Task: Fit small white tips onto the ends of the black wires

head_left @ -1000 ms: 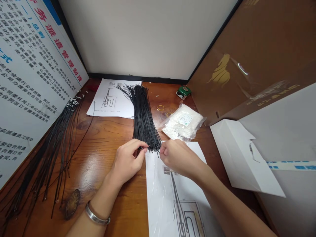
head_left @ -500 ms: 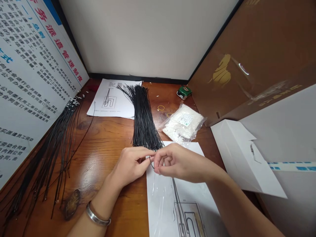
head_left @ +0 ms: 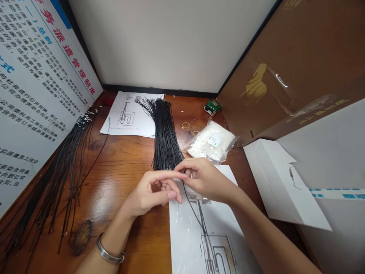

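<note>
A bundle of thin black wires [head_left: 165, 137] lies lengthwise on the wooden table [head_left: 119, 171]. My right hand [head_left: 205, 179] pinches one single black wire [head_left: 191, 207] just in front of the bundle's near end. That wire trails down over a plastic-covered drawing sheet [head_left: 199, 232]. My left hand [head_left: 151, 192] hovers beside it to the left, fingers loosely curled and apart, holding nothing. A metal bracelet sits on my left wrist.
More black wires [head_left: 57, 179] are spread along the left by a printed board [head_left: 31, 87]. A second drawing sheet [head_left: 128, 114], a bag of white parts [head_left: 212, 141], a green-white object [head_left: 212, 106], rubber bands, a brown carton [head_left: 291, 68] and a white box [head_left: 282, 182] surround the work spot.
My right hand has drawn one wire out of the bundle and laid it over the near sheet. My left hand let go and moved back toward me.
</note>
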Demonstrator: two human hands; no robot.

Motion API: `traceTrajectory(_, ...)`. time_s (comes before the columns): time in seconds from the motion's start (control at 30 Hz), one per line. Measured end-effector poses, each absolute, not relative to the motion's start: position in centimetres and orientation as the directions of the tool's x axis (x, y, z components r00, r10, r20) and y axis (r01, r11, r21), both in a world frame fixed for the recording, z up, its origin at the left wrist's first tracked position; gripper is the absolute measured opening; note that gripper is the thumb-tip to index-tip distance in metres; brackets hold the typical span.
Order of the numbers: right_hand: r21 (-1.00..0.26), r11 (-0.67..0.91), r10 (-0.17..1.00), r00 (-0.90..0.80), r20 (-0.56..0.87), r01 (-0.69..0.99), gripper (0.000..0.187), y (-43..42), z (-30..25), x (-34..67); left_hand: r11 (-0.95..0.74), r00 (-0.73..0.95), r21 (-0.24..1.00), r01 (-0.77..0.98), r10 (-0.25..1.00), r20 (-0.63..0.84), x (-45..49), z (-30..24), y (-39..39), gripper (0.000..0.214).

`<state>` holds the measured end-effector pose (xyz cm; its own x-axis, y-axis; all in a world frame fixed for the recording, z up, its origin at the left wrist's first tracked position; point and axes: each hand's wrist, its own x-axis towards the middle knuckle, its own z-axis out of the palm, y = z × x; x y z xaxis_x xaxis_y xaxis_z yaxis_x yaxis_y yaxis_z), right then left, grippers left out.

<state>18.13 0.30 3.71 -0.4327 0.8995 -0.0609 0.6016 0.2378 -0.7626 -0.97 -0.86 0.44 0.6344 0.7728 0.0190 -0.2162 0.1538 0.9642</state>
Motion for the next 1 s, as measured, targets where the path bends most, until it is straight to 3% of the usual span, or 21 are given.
traceTrajectory(0.1,-0.787,0.286,0.9,-0.435,0.025,0.547,0.015,-0.1,4.5,18.0,0.211,0.421,0.928,-0.309,0.905,-0.065,-0.7,0.1,-0.5,0.022)
traceTrajectory(0.23,-0.843,0.34,0.817,-0.575,0.044,0.418,0.016,-1.6,5.5,16.5,0.255,0.252,0.946,-0.201,0.947,-0.201,0.1,0.1,-0.2,0.028)
traceTrajectory(0.37,-0.854,0.368,0.678,-0.734,-0.023,0.367,0.025,-3.1,5.6,14.8,0.232,0.273,0.962,-0.144,0.944,-0.187,0.2,0.1,-0.3,0.025)
traceTrajectory(0.47,-0.851,0.354,0.648,-0.758,-0.076,0.388,0.023,-3.1,5.8,14.9,0.222,0.255,0.962,-0.16,0.951,-0.177,-0.1,0.1,-0.3,0.019)
traceTrajectory(0.57,-0.843,0.321,0.728,-0.681,-0.071,0.432,0.017,-2.3,6.0,16.2,0.245,0.27,0.942,-0.228,0.946,-0.181,-0.5,0.0,-0.2,0.018)
traceTrajectory(0.7,-0.784,0.28,0.867,-0.496,-0.041,0.554,0.028,-1.0,5.9,17.9,0.297,0.426,0.914,-0.277,0.89,-0.16,-0.9,0.0,-0.1,0.021)
traceTrajectory(1.0,-0.782,0.232,0.905,-0.423,-0.045,0.579,0.043,-0.3,4.2,17.6,0.335,0.622,0.888,-0.314,0.78,-0.074,-0.7,0.4,-0.6,0.029)
